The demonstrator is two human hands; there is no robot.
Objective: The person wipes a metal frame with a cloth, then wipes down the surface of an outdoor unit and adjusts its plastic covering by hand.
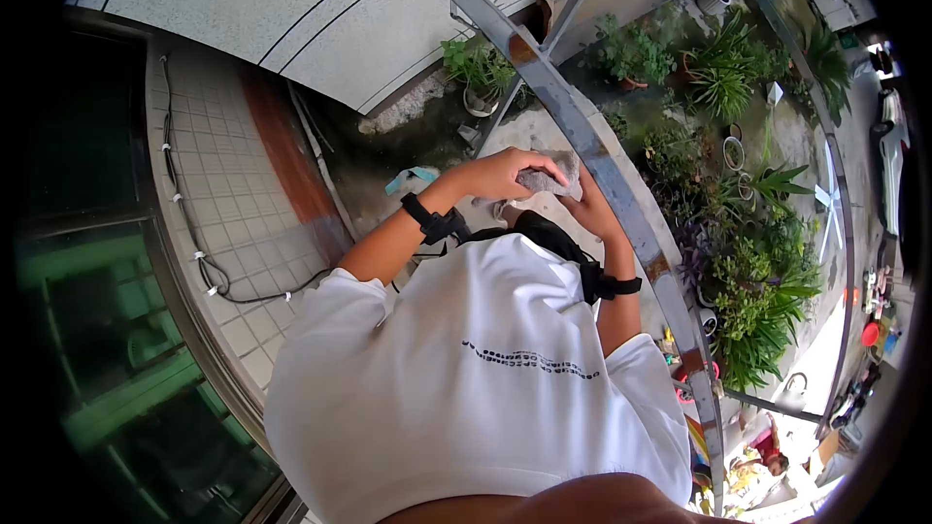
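My left hand (510, 173) comes in from the left, a black strap round its wrist. Its curled fingers hold the upper side of a rough grey lump (549, 178), which looks like a piece of stone or a crumpled rag; I cannot tell which. From the other side my right hand (589, 206) grips the same lump, with part of its fingers hidden behind it. Both hands are close beside a grey metal rail (607, 180) with rusty patches. A light blue scrap (413, 178) lies on the ground left of my left hand.
Potted plants (748, 301) stand beyond the rail on the right. A tiled wall (218, 170) with a dark cable (180, 199) runs along the left, near a green window (136, 349). A person (769, 451) is at the lower right, and a white car (890, 160) stands far off.
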